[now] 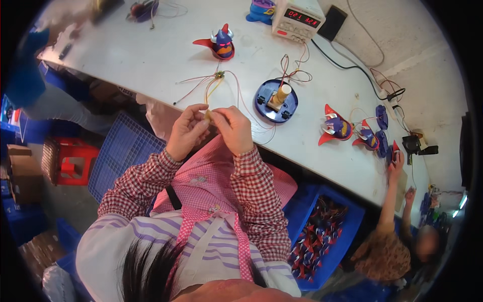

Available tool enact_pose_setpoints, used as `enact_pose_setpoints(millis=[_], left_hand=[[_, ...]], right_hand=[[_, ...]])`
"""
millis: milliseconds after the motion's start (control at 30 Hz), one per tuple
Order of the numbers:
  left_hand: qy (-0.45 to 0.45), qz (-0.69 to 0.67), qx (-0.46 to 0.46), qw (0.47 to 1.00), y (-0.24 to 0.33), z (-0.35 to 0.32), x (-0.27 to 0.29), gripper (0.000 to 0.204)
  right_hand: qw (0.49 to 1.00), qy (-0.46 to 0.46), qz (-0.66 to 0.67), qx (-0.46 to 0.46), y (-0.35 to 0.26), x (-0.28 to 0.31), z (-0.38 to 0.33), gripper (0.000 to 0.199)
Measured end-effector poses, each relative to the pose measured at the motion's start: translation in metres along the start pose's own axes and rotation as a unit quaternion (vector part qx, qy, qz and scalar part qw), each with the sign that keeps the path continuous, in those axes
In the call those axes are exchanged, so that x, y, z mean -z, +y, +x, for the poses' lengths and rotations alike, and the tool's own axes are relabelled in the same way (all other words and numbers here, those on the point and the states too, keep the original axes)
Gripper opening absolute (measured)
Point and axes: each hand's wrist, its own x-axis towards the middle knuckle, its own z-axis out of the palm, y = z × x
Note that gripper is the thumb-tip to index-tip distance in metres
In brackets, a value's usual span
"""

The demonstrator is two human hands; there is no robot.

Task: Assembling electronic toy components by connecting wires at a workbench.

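My left hand (187,133) and my right hand (234,129) meet at the table's front edge. Their fingertips pinch a small yellowish piece (208,115), too small to make out. Yellow wires (211,86) run from it up to a little green circuit board (220,74). Red and dark thin wires (193,79) spread from the board over the white table. Just beyond it stands a purple toy head (223,46) with silver horns, a red collar and lit pink eyes. Right of my hands lies a blue oval base (275,100) carrying a pale cylinder (283,91).
A power supply (298,21) with a red display stands at the back beside a dark phone-like slab (333,23). More toy heads (336,126) lie to the right, near a co-worker's hand (397,163). A blue bin (347,236) of toy parts sits below. A red stool (75,161) is at left.
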Motion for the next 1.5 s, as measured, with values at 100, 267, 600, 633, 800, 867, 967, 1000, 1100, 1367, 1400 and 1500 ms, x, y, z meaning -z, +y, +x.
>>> enact_pose_setpoints(millis=[100,267,600,633,800,867,967,1000,1100,1367,1400,1500], left_hand=[[0.004,0.006,-0.031,0.999,0.003,0.001,-0.005,0.023],[0.025,-0.025,0.018,0.999,0.001,0.009,0.000,0.020],[0.051,-0.082,0.094,0.991,0.018,0.010,0.012,0.016],[0.057,-0.081,0.097,0.990,0.017,0.010,0.013,0.016],[0.037,-0.086,0.101,0.990,0.015,0.007,0.018,0.017],[0.032,-0.079,0.092,0.992,0.015,0.007,0.019,0.017],[0.028,-0.074,0.082,0.994,0.016,0.008,0.018,0.018],[0.026,-0.067,0.076,0.995,0.017,0.010,0.017,0.018],[0.016,-0.044,0.057,0.997,0.021,0.014,0.013,0.018],[0.004,-0.039,0.040,0.998,0.017,0.021,-0.002,0.016],[0.005,-0.038,0.039,0.999,0.015,0.022,-0.005,0.016],[0.003,-0.034,0.036,0.999,0.014,0.025,-0.008,0.016]], right_hand=[[0.999,0.001,-0.026,0.029,0.002,0.000,0.001,0.013],[1.000,-0.001,0.025,0.002,0.003,0.002,0.003,0.012],[1.000,0.008,-0.024,0.012,-0.009,0.007,0.003,0.009],[1.000,0.003,-0.021,0.009,-0.008,0.007,0.004,0.009],[1.000,0.004,-0.003,-0.006,-0.006,0.005,0.009,0.009],[0.988,0.027,-0.135,0.073,-0.007,0.005,0.016,0.011],[0.951,0.047,-0.265,0.153,-0.008,0.003,0.022,0.013],[0.957,0.050,-0.248,0.145,-0.008,0.002,0.021,0.013],[0.971,0.063,-0.195,0.120,-0.008,-0.001,0.018,0.016],[0.995,-0.044,-0.044,0.075,-0.001,0.017,0.012,0.013],[0.996,-0.056,-0.029,0.062,0.000,0.017,0.012,0.012],[0.997,-0.065,-0.011,0.042,-0.001,0.017,0.011,0.011]])
